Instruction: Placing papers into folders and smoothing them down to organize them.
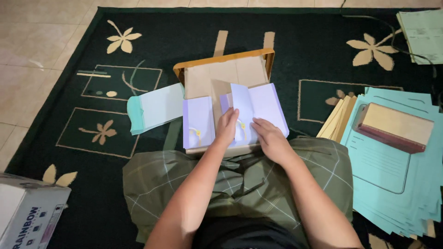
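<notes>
Seen from above, left to right: a pale card folder (154,107) on the dark rug (318,55), then a shallow cardboard tray (221,62) where the left hand (227,127) lies flat, pinning a lilac folder (260,107), and the right hand (269,138) rests loosely curled, steadying its near edge.

A dark green flowered rug (286,41) bears a cardboard box lid (226,69) centre, teal folders (397,184) right, white carton (27,212) near-left.
</notes>
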